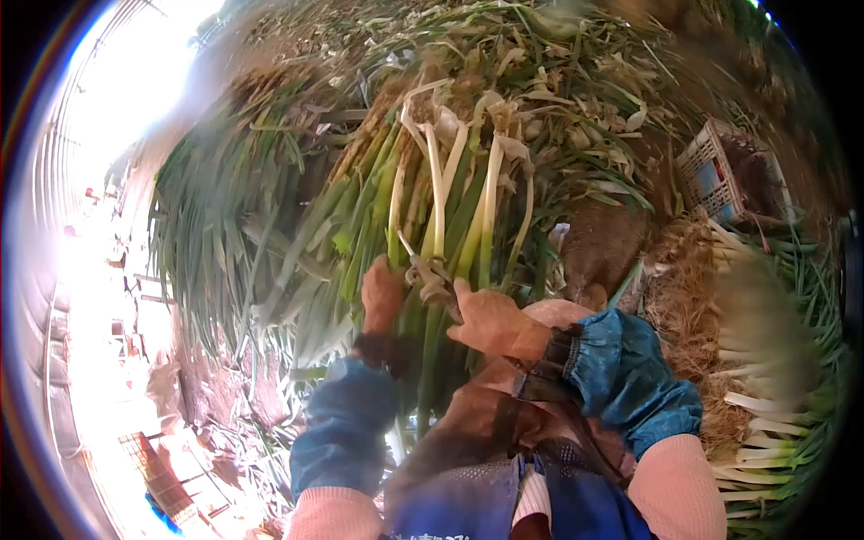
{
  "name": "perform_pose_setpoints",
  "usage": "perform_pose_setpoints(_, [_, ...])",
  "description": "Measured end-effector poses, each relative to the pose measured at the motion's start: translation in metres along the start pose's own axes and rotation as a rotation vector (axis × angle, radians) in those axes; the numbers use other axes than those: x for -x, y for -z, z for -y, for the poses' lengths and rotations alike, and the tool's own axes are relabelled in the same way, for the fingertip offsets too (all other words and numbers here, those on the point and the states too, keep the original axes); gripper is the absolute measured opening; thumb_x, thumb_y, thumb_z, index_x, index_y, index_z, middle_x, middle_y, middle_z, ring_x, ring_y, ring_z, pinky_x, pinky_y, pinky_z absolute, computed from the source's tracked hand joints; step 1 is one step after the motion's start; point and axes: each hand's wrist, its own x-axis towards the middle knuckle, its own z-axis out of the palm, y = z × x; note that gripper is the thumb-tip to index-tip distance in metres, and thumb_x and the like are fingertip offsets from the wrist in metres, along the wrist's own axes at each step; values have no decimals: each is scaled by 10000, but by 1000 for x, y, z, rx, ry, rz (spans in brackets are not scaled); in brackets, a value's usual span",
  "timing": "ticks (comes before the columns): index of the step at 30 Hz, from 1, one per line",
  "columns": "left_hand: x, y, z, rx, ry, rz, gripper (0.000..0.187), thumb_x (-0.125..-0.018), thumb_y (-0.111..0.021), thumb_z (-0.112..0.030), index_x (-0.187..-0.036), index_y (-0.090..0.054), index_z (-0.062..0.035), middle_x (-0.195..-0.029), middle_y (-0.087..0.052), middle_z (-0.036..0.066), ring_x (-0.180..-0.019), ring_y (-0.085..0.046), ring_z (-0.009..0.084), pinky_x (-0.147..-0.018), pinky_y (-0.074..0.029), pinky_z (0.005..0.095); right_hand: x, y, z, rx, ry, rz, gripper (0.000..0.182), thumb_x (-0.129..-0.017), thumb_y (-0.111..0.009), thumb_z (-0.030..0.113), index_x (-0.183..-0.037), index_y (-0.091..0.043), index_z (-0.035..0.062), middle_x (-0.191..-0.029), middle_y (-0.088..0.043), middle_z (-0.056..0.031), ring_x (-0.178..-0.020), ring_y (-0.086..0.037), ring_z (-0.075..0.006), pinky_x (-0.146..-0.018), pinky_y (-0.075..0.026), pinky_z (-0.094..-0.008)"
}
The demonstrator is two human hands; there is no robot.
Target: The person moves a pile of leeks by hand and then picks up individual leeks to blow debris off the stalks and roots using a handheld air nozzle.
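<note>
Long green onions [441,198] lie over my lap and the heap in front, with white shanks and brown roots pointing away from me. My left hand [382,290] is closed around the green part of stalks at the left of this bundle. My right hand [495,322] is closed around a grey air blow gun [432,281], whose thin nozzle points up and left, close to the left hand's fingers. Part of the gun's grip is hidden by the right hand. Both forearms wear blue sleeve covers.
Untrimmed green onions [225,216] are piled at the left. Peeled leaves and roots [576,81] cover the far side. A plastic crate [720,171] stands at the upper right. Cleaned green onions [760,432] lie in a row at the right, partly behind a blur.
</note>
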Motion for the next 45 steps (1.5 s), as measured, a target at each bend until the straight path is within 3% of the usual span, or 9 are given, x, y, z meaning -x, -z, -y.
perform_pose_setpoints(8, [8,28,1,923,125,150,181,-730,-540,-23,-886,-546,70,-738,-572,103,-763,-554,182,-655,-442,306,32,20,22,-41,-34,263,492,-746,-637,218,-1061,-389,-68,-859,-601,-299,-850,-591,-443,-770,-466,-475])
perform_pose_setpoints(11, [4,23,13,944,106,307,413,-744,-559,-32,-1116,-493,136,-1002,-603,151,-893,-575,192,-767,-446,273,39,19,26,-58,-40,294,492,-755,-634,226,-1069,-391,-64,-871,-602,-297,-862,-589,-444,-777,-466,-470])
perform_pose_setpoints(17, [-1,0,19,651,154,151,522,-727,-580,8,-1205,-407,132,-1002,-604,179,-871,-595,223,-761,-462,299,45,24,22,-58,-73,299,480,-762,-629,232,-1065,-399,-60,-885,-601,-296,-876,-584,-447,-786,-461,-472])
perform_pose_setpoints(20, [-5,-18,24,525,59,-59,410,-678,-622,-53,-1058,-525,66,-830,-630,194,-769,-630,283,-654,-492,362,45,24,18,-52,-62,267,479,-760,-630,234,-1060,-403,-62,-887,-600,-297,-882,-580,-451,-787,-460,-474])
perform_pose_setpoints(26, [2,-8,9,228,96,-116,500,-645,-654,-103,-1099,-521,56,-885,-628,235,-852,-607,386,-748,-476,414,46,24,14,-60,-64,282,484,-749,-637,234,-1051,-407,-66,-871,-597,-310,-867,-579,-461,-787,-458,-485])
perform_pose_setpoints(29, [6,-2,2,203,76,-122,453,-661,-640,-110,-1078,-540,38,-885,-625,240,-862,-601,393,-750,-472,419,45,21,13,-63,-56,239,500,-736,-649,240,-1050,-404,-61,-846,-591,-319,-850,-573,-472,-766,-456,-497])
perform_pose_setpoints(32, [10,6,-10,60,50,-5,486,-682,-649,-70,-1139,-537,51,-959,-640,211,-866,-637,287,-735,-488,356,29,11,-1,-73,-33,111,520,-721,-667,255,-1047,-402,-50,-806,-585,-318,-830,-560,-487,-741,-443,-515])
perform_pose_setpoints(42, [80,27,-21,280,-39,60,427,-737,-582,-25,-1154,-525,50,-901,-652,163,-805,-637,217,-722,-495,315,-44,5,-25,-83,-44,-151,485,-703,-659,250,-989,-438,-73,-810,-592,-314,-812,-576,-472,-736,-460,-492])
perform_pose_setpoints(45, [101,18,-14,323,-15,8,368,-774,-600,-136,-1117,-567,-7,-877,-633,210,-820,-633,314,-728,-475,384,-58,7,-25,-53,-74,-190,476,-701,-658,258,-966,-446,-75,-811,-594,-312,-813,-584,-464,-732,-468,-484])
